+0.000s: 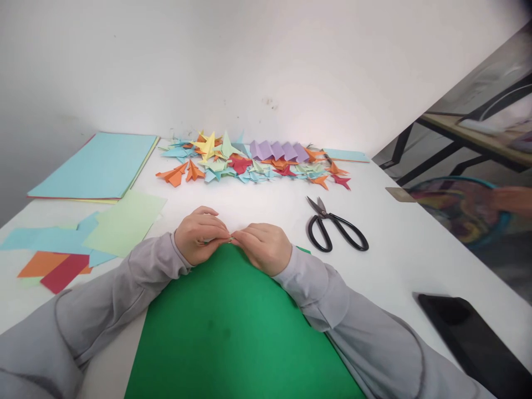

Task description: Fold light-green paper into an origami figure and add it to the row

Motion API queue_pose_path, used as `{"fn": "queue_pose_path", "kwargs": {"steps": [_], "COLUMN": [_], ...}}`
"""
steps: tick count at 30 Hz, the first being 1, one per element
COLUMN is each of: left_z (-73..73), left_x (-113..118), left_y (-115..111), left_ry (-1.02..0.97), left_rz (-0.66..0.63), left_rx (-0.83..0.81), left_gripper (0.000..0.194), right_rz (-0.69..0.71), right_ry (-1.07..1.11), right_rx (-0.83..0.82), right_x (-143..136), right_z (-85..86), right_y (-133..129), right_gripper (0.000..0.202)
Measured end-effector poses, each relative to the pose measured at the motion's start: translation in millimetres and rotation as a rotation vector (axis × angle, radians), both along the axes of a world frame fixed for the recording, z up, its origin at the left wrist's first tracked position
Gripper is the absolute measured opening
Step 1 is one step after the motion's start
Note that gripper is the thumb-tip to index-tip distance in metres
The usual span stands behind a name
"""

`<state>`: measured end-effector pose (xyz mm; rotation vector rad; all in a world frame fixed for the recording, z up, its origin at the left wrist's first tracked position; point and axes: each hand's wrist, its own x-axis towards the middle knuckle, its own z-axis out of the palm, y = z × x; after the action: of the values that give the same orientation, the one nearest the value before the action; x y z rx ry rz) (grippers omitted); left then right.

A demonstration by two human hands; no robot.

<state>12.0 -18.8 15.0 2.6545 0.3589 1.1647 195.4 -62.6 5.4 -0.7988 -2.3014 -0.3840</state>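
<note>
My left hand [200, 235] and my right hand [264, 246] meet fingertip to fingertip above the far edge of a large green sheet [233, 327]. Both have thumb and fingers pinched together. Whatever lies between the fingertips is too small and covered to make out. Black-handled scissors [332, 224] lie to the right of my right hand, blades slightly apart and pointing toward the wall.
Folded paper shapes [239, 163] in many colours crowd along the wall, with a purple pleated strip [278, 151] among them. Large paper sheets [97, 166] are stacked at the back left. Smaller cut pieces [124, 221] lie nearer. A black phone [474, 338] rests at right.
</note>
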Motion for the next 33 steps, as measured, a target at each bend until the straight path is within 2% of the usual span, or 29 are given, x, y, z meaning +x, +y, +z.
{"fn": "queue_pose_path", "kwargs": {"steps": [5,10,18,22,33], "left_z": [0.2,0.3,3.8,2.3,3.7], "left_x": [-0.7,0.6,-1.0,-1.7,1.4], "left_y": [-3.4,-3.8,-2.4,-1.6,-0.4], "left_ry": [0.027,0.03,-0.05,-0.06,-0.095], "left_rz": [0.034,0.023,0.039,0.027,-0.007], "left_rx": [-0.03,-0.042,-0.192,-0.182,-0.192], "left_gripper": [0.008,0.008,0.003,0.003,0.005], "right_rz": [-0.025,-0.014,-0.033,-0.074,-0.027], "right_ry": [-0.048,-0.043,-0.021,-0.048,-0.057], "right_rx": [0.054,-0.001,-0.035,-0.067,-0.081], "right_x": [-0.6,-0.6,3.1,5.2,2.1], "right_z": [2.4,2.3,0.7,1.3,2.1], "right_y": [-1.2,-0.2,1.8,1.3,0.3], "right_gripper": [0.021,0.025,0.025,0.024,0.02]}}
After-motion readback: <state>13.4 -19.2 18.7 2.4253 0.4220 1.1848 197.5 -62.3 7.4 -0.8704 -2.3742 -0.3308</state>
